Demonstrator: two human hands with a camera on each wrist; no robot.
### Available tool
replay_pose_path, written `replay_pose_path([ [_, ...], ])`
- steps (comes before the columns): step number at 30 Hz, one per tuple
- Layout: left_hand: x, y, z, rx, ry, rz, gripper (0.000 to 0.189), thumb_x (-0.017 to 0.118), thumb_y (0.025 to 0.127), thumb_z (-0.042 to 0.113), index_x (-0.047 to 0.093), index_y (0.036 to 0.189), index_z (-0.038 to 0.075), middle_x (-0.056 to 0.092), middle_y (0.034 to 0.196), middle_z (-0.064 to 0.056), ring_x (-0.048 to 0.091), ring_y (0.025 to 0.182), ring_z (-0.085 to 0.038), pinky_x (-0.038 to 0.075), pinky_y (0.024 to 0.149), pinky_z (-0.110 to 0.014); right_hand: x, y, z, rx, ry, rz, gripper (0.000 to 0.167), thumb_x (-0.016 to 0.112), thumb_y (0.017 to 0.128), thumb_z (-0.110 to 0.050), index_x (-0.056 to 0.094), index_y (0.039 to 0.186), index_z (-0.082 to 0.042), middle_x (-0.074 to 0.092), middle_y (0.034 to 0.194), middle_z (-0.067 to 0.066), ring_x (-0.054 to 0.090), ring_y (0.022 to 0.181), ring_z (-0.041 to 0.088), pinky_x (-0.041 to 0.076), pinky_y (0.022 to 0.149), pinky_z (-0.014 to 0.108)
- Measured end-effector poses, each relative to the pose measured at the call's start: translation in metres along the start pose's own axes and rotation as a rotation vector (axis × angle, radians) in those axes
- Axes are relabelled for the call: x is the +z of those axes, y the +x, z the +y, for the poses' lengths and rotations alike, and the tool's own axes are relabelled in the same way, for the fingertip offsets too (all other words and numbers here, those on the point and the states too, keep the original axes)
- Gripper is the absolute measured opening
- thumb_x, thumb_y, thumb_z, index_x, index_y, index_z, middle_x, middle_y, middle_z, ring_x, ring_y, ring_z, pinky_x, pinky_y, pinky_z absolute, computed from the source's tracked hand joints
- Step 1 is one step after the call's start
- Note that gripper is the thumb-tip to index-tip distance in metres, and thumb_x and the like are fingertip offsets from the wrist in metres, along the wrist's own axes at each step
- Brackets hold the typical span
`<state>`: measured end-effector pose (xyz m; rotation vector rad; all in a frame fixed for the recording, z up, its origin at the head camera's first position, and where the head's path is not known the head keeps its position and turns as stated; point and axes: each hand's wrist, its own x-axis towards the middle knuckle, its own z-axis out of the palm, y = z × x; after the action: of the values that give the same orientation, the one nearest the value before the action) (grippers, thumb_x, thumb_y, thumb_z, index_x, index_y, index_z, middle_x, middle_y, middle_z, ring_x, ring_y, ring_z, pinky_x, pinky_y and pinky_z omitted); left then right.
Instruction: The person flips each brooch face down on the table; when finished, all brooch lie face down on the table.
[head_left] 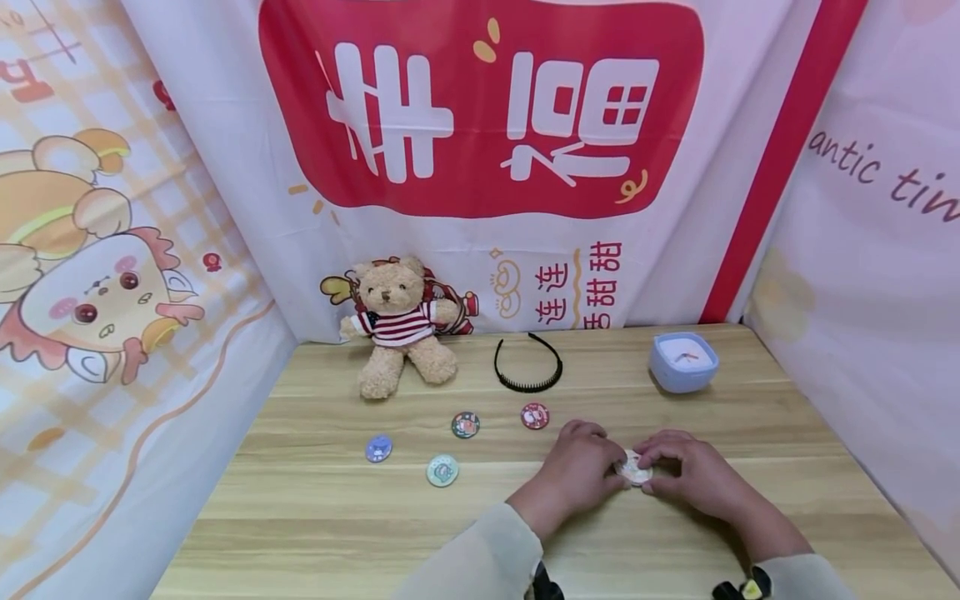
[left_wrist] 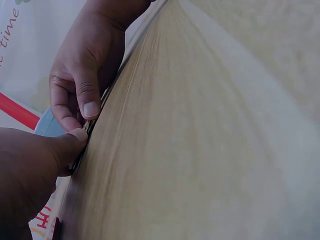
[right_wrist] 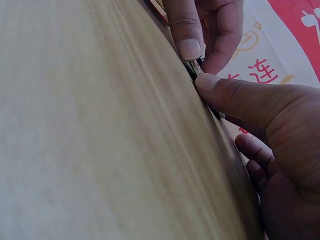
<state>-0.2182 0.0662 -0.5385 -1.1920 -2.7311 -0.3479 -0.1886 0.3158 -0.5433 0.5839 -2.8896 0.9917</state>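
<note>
A pale round button badge [head_left: 636, 471] lies at the right front of the wooden table. My left hand [head_left: 580, 469] pinches its left edge, and my right hand [head_left: 697, 477] pinches the opposite edge. In the left wrist view, the left hand [left_wrist: 25, 175] and right hand [left_wrist: 87, 65] meet at the badge's thin rim. The right wrist view has the right hand [right_wrist: 295, 135] with its thumb at that rim, close to the left thumb. Fingers partly cover the badge, so its print is hard to read.
Left of the hands lie a red badge [head_left: 535, 416], a dark green badge [head_left: 465, 425], a light green badge [head_left: 442, 471] and a purple badge [head_left: 378, 448]. Behind are a teddy bear [head_left: 401, 325], a black headband [head_left: 529, 387] and a blue clock [head_left: 683, 363]. Printed cloths surround the table [head_left: 360, 542].
</note>
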Motion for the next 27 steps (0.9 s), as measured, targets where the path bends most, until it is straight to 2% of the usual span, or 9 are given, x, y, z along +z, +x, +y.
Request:
replay_pose_path([
  [7,0.002,0.001,0.001,0.005,0.009,0.003,0.026,0.065,0.107,0.054,0.080,0.120,0.037,0.078,0.121,0.025,0.065,0.127,-0.011,0.040,0.123,-0.037,-0.002,-0.004,0.003,0.060,0.033,0.011,0.017,0.088,0.092,-0.037,0.081,0.106,-0.043,0.078,0.125,-0.016,0.065,0.133,0.029,0.050,0.112,0.030],
  [10,0.001,0.002,0.002,-0.011,0.000,0.012,0.028,0.057,0.112,0.050,0.080,0.123,0.037,0.079,0.118,0.024,0.066,0.123,-0.010,0.040,0.122,-0.036,-0.004,-0.005,0.003,0.098,0.049,0.022,0.015,0.082,0.098,-0.034,0.082,0.111,-0.041,0.078,0.125,-0.013,0.067,0.133,0.029,0.053,0.112,0.036],
  [14,-0.002,0.003,0.003,-0.037,0.007,0.017,0.027,0.055,0.114,0.043,0.080,0.125,0.037,0.080,0.114,0.021,0.068,0.120,-0.008,0.041,0.121,-0.035,-0.003,-0.004,0.001,0.121,0.071,0.069,0.015,0.076,0.104,-0.033,0.083,0.116,-0.036,0.080,0.125,-0.008,0.071,0.125,0.019,0.058,0.105,0.036],
  [19,-0.007,0.007,0.003,-0.063,0.016,0.048,0.023,0.058,0.114,0.038,0.080,0.110,0.036,0.081,0.104,0.020,0.070,0.103,-0.005,0.046,0.112,-0.032,0.001,-0.003,-0.003,0.108,0.060,0.147,0.017,0.073,0.106,-0.025,0.084,0.117,-0.031,0.082,0.119,-0.008,0.074,0.115,0.009,0.061,0.099,0.032],
  [23,-0.008,0.010,0.003,-0.089,0.022,0.071,0.021,0.060,0.113,0.036,0.079,0.104,0.032,0.079,0.094,0.018,0.069,0.092,-0.005,0.046,0.109,-0.032,0.001,-0.001,-0.006,0.144,0.071,0.143,0.021,0.075,0.105,-0.022,0.083,0.123,-0.027,0.082,0.122,-0.007,0.074,0.116,0.013,0.061,0.100,0.033],
  [27,-0.006,0.013,0.003,-0.130,0.019,0.080,0.020,0.061,0.112,0.036,0.079,0.104,0.031,0.078,0.091,0.019,0.069,0.087,-0.004,0.046,0.109,-0.031,0.002,0.004,-0.009,0.155,0.088,0.121,0.037,0.088,0.094,-0.018,0.076,0.128,-0.025,0.081,0.116,-0.007,0.075,0.111,0.015,0.062,0.096,0.030],
])
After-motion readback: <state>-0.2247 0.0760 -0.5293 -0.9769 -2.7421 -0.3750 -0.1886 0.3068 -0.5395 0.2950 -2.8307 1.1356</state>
